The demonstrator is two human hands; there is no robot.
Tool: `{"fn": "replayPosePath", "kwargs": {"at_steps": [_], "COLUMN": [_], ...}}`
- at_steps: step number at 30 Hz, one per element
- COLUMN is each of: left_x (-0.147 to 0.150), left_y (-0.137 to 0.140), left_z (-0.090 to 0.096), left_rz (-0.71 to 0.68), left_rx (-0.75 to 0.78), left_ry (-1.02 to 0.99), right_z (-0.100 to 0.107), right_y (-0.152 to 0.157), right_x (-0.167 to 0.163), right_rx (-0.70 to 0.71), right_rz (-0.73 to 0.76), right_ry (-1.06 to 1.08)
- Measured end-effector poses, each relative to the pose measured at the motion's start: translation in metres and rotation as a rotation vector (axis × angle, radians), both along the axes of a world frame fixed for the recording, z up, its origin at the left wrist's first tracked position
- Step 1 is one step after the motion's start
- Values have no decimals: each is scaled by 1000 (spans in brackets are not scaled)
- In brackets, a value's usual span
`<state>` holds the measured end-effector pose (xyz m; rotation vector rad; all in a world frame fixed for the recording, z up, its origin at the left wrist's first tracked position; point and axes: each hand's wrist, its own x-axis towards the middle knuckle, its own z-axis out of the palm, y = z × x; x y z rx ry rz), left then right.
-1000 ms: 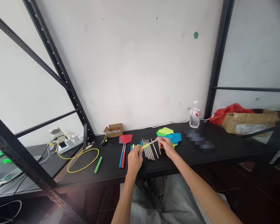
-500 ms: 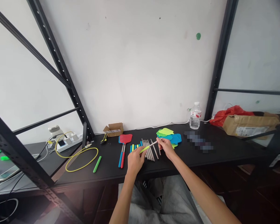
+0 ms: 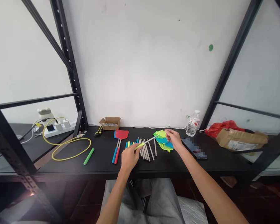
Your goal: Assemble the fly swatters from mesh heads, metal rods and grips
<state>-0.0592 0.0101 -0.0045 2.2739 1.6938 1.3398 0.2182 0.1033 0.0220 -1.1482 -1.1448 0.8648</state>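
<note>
A person's left hand (image 3: 130, 158) closes around a yellow-green fly-swatter handle (image 3: 140, 146) fitted with a slim metal rod (image 3: 150, 140), held above a black tabletop (image 3: 175, 163). The joined piece's long axis slants from the palm at lower left to upper right; the rod's bare tip points rightward and away from the person, over a pile of leaf-shaped swatter heads.

The right hand (image 3: 174, 139), fingers bent and drawn nearly together, reaches the right edge of the yellow-green swatter head (image 3: 160, 134) topping that pile; whether it grips the head cannot be told. Blue swatter heads (image 3: 170, 144) lie beneath.

Loose metal rods (image 3: 144, 151) spread below the held piece, their long axes running mostly away from the person. Blue and yellow-green handles (image 3: 128, 144) line up beside them, partly hidden by the left hand. Farther left, a red fly swatter (image 3: 122, 134) overlaps a blue fly swatter (image 3: 114, 155), grips toward the person, and a lone green handle (image 3: 89, 156) lies aslant near a looped yellow cable (image 3: 71, 158).
</note>
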Motion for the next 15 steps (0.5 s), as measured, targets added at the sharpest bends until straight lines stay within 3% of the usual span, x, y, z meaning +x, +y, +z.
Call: {"fn": "replayPosePath", "kwargs": {"at_steps": [4,8,11,15], "left_x": [0,0,0,0], "left_y": [1,1,1,2], "left_z": [-2,-3,-3,-3], "left_rz": [6,8,5,4], "left_rx": [-7,-8,-5,-3], "left_ry": [-18,-23,-22,-23], "right_z": [15,13,2,-12], "right_y": [27,47,59,68], "right_x": [26,42,48,46], "right_rx": [-90,-213,-292,-308], "right_rz": [-173,-244,-198,-106], "right_ry": [-338,-669,-855,-876]}}
